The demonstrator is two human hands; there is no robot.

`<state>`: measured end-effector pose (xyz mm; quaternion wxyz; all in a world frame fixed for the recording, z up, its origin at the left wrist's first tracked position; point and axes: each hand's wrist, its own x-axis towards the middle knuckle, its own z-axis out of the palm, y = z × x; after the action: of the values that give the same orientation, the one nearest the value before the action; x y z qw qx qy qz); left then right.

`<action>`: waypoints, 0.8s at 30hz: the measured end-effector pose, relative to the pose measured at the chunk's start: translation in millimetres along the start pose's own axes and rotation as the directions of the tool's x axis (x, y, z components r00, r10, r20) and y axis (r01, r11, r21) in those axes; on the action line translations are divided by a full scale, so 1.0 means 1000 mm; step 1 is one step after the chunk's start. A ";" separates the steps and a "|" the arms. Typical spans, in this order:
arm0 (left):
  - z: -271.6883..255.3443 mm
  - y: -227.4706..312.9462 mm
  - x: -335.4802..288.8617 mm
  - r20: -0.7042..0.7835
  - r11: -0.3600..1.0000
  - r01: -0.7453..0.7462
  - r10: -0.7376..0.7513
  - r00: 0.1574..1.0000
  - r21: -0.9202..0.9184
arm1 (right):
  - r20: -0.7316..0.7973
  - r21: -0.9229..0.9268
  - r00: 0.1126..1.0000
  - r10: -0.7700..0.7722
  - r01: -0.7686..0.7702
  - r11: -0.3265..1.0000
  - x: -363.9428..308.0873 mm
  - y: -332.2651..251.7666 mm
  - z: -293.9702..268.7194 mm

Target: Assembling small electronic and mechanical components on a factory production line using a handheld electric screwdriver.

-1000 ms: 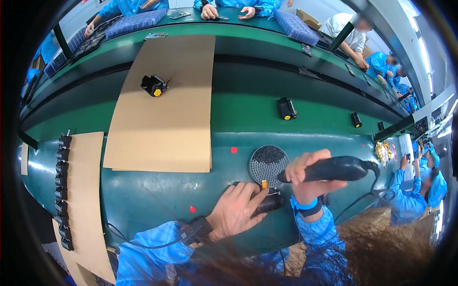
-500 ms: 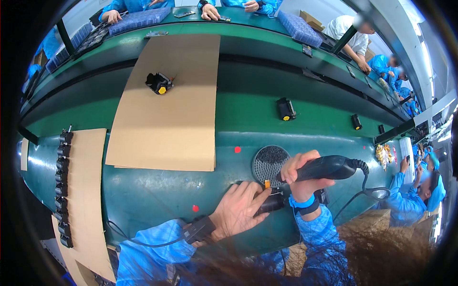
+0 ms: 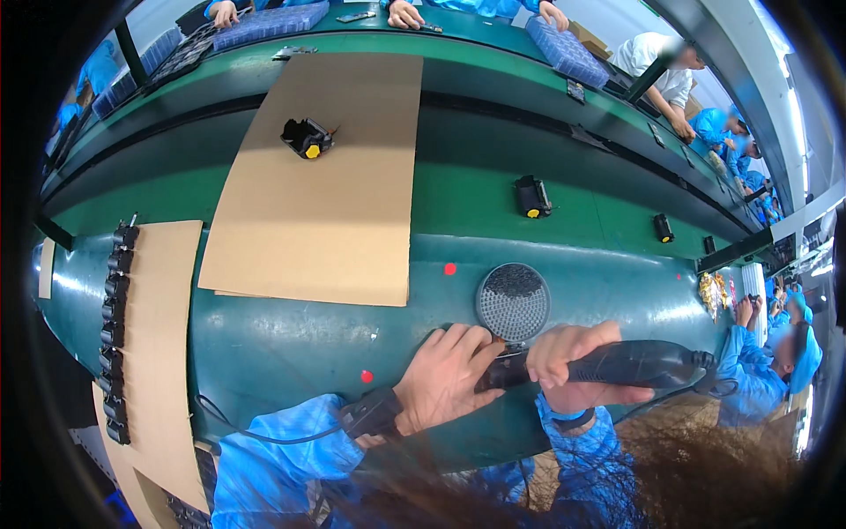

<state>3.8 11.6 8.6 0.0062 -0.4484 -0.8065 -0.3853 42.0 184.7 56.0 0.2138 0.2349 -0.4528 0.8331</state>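
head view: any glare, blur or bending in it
Head view: pale glare on the green tabletop; head view: the far bench edge bows into an arc; head view: hair at lower right is out of focus, veiling part of the right sleeve.

No legible lettering, labels, numbers or signs on any surface.

The tool (image 3: 643, 363) in the right hand (image 3: 557, 354) looks like plastic, mostly smooth with a soft shine. The block (image 3: 499, 376) held by the left hand (image 3: 446, 375) looks like plastic too. Just past both hands, the round dish (image 3: 516, 325) has a rough, bumpy bottom. The table top (image 3: 282, 344) around the hands is smooth and shiny. Farther past the left hand, the big sheet (image 3: 335, 238) looks like dull, flat cardboard. The sleeves (image 3: 282, 454) behind the hands are wrinkly cloth.
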 end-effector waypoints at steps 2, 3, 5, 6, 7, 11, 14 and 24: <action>0.002 -0.001 0.000 0.001 1.000 0.008 -0.008 1.000 -0.004 | -0.033 -0.004 0.999 0.011 -0.011 1.000 -0.003 0.004 -0.003; 0.002 -0.002 -0.001 0.001 1.000 0.014 -0.014 1.000 -0.007 | -0.021 -0.018 0.999 0.035 -0.035 0.999 -0.004 0.006 -0.005; 0.002 -0.002 0.000 0.002 1.000 0.011 -0.011 1.000 -0.009 | -0.009 -0.037 0.998 0.058 -0.058 0.998 -0.004 0.005 -0.005; 0.002 -0.002 0.000 0.003 1.000 0.008 -0.008 1.000 -0.010 | -0.019 -0.041 0.998 0.056 -0.057 0.998 -0.004 0.006 -0.005; 0.002 -0.002 0.000 0.003 1.000 0.009 -0.009 1.000 -0.009 | -0.028 -0.042 0.998 0.055 -0.056 0.998 -0.004 0.007 -0.004; 0.001 -0.002 0.000 0.005 1.000 0.012 -0.012 1.000 -0.014 | -0.024 -0.028 0.998 0.059 -0.059 0.998 -0.003 0.008 -0.005; 0.001 -0.003 -0.001 0.032 1.000 0.008 -0.008 0.999 -0.008 | -0.027 -0.030 0.997 0.069 -0.070 0.997 -0.003 0.009 -0.004; 0.003 -0.003 -0.001 0.023 0.999 0.017 -0.016 1.000 -0.029 | -0.028 -0.056 0.998 0.064 -0.066 0.996 -0.004 0.010 -0.004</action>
<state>2.6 11.9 4.5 -0.0129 -0.4462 -0.8044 -0.3921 38.5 182.6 45.0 0.1992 0.2028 -0.4811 0.8293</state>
